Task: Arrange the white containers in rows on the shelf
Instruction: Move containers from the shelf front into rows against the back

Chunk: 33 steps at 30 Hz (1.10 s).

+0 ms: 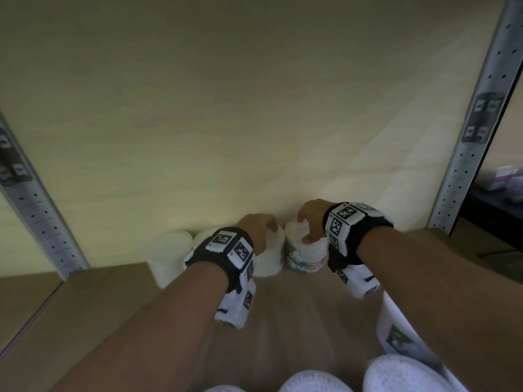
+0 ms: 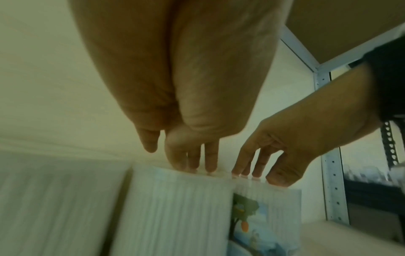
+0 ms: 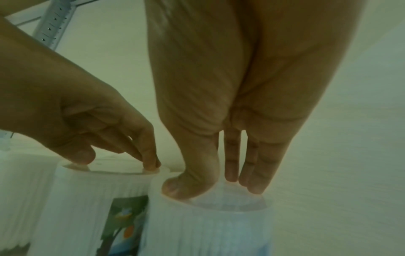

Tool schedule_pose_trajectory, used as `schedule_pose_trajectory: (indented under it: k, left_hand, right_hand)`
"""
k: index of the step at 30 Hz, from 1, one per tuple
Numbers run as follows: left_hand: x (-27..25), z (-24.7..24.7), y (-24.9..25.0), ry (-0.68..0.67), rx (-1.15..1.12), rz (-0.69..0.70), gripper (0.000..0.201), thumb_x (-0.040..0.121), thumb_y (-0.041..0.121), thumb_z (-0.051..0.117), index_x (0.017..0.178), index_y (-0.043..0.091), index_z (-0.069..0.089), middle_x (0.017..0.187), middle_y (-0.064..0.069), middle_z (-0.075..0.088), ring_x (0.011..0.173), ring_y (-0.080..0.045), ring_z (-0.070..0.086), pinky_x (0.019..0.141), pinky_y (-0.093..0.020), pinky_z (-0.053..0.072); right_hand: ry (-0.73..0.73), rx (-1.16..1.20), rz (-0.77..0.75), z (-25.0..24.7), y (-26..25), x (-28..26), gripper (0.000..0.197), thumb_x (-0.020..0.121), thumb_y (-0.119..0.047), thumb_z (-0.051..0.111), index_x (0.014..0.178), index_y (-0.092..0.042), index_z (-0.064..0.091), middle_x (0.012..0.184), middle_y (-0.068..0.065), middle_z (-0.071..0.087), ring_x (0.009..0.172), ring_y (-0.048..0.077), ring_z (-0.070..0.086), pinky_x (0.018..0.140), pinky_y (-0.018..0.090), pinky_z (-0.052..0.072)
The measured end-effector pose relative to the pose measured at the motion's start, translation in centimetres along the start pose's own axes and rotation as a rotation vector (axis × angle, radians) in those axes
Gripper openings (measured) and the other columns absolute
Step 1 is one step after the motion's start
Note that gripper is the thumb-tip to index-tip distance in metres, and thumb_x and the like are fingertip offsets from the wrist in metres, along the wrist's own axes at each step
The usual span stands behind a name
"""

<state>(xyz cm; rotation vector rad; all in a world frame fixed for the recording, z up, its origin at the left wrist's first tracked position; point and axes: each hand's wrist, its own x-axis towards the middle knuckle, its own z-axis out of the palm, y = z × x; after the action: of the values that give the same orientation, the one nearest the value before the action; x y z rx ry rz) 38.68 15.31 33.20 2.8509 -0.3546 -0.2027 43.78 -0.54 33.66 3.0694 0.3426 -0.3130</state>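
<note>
Several ribbed white containers stand along the back of the wooden shelf (image 1: 113, 306). My left hand (image 1: 260, 227) reaches down from above and its curled fingertips (image 2: 197, 164) and thumb pinch the lid of one white container (image 1: 270, 256) (image 2: 175, 207). Right beside it, touching or nearly so, stands a labelled white container (image 1: 307, 254) (image 3: 208, 225). My right hand (image 1: 310, 222) (image 3: 210, 187) grips its lid from above, thumb on the near rim, fingers on the far rim. Two more white containers (image 1: 169, 253) stand to the left, one partly hidden by my left wrist.
Perforated metal uprights (image 1: 42, 210) (image 1: 475, 123) frame the shelf on both sides, with a pale wall behind. More white containers (image 1: 402, 374) and a labelled one (image 1: 396, 329) sit at the front right, under my right forearm. The shelf board between the rows is bare.
</note>
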Motion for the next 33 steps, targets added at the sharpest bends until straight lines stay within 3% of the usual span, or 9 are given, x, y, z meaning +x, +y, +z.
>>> schedule_pose_trajectory:
  k: [2,5,7,9,13,21,28,30,33]
  left_hand:
    - [-0.1,0.1,-0.2,0.013,0.008,0.031,0.055,0.081,-0.014,0.048,0.130,0.012,0.050,0.138,-0.014,0.048,0.124,-0.031,0.048,0.087,-0.029,0.039]
    - [0.1,0.8,-0.9,0.094,-0.026,0.013,0.048,0.085,-0.008,0.049,0.129,0.012,0.048,0.135,-0.012,0.044,0.126,-0.030,0.043,0.099,-0.034,0.040]
    - [0.4,1.0,-0.9,0.209,-0.024,-0.043,0.035,0.093,0.012,0.052,0.128,0.010,0.048,0.132,-0.011,0.042,0.126,-0.029,0.041,0.104,-0.039,0.039]
    - [0.7,1.1,-0.6,0.258,0.004,-0.097,0.044,0.095,0.036,0.050,0.129,0.008,0.048,0.133,-0.011,0.043,0.126,-0.029,0.041,0.105,-0.042,0.039]
    - [1.1,1.7,-0.2,0.171,0.149,-0.155,0.062,0.091,0.052,0.048,0.132,0.006,0.046,0.135,-0.015,0.043,0.126,-0.031,0.042,0.104,-0.044,0.040]
    - [1.2,1.5,-0.4,0.104,0.125,-0.113,0.060,0.091,0.043,0.054,0.138,0.008,0.042,0.142,-0.013,0.040,0.131,-0.031,0.040,0.107,-0.044,0.038]
    - [1.2,0.5,-0.3,-0.061,0.024,-0.001,0.055,0.091,0.004,0.050,0.144,0.015,0.038,0.149,-0.009,0.032,0.137,-0.028,0.035,0.113,-0.038,0.033]
    - [1.1,0.6,-0.1,-0.005,0.050,-0.002,0.051,0.091,0.006,0.049,0.141,0.014,0.040,0.145,-0.009,0.032,0.135,-0.030,0.033,0.112,-0.043,0.033]
    - [0.9,1.0,0.2,0.146,0.151,-0.082,0.048,0.093,0.032,0.053,0.134,0.009,0.045,0.138,-0.010,0.035,0.128,-0.031,0.035,0.105,-0.046,0.038]
  right_hand:
    - [0.032,0.065,0.009,-0.4,-0.3,-1.8,0.059,0.078,-0.028,0.077,0.130,-0.010,0.057,0.133,0.009,0.058,0.121,0.027,0.057,0.100,0.034,0.048]
    - [0.086,0.134,0.013,-0.3,-0.2,-2.5,0.052,0.081,-0.023,0.075,0.129,-0.010,0.058,0.132,0.012,0.058,0.123,0.029,0.056,0.098,0.035,0.046]
    - [0.095,0.157,0.011,-0.3,-0.2,-2.4,0.051,0.081,-0.022,0.075,0.128,-0.009,0.058,0.132,0.013,0.058,0.122,0.029,0.056,0.098,0.035,0.046]
    - [0.082,0.171,0.006,-0.3,-0.2,-2.3,0.052,0.081,-0.020,0.074,0.129,-0.008,0.058,0.133,0.014,0.057,0.123,0.030,0.055,0.099,0.036,0.046]
    - [0.073,0.163,-0.006,-0.3,-0.1,-2.3,0.053,0.080,-0.020,0.076,0.129,-0.008,0.058,0.132,0.013,0.057,0.123,0.030,0.055,0.098,0.035,0.046]
    - [0.075,0.173,-0.017,-0.1,0.2,-2.0,0.054,0.080,-0.022,0.075,0.130,-0.009,0.057,0.133,0.013,0.057,0.123,0.029,0.055,0.100,0.035,0.046]
    - [0.085,0.164,-0.026,0.1,0.4,-1.9,0.053,0.081,-0.023,0.075,0.129,-0.010,0.058,0.133,0.012,0.057,0.123,0.029,0.055,0.099,0.034,0.046]
    - [0.086,0.166,-0.023,0.0,0.4,-2.0,0.053,0.081,-0.023,0.075,0.129,-0.010,0.058,0.133,0.012,0.057,0.123,0.029,0.055,0.100,0.035,0.046]
    - [0.087,0.165,-0.019,0.1,0.4,-1.7,0.053,0.080,-0.022,0.075,0.129,-0.009,0.058,0.132,0.013,0.057,0.123,0.029,0.055,0.098,0.034,0.046]
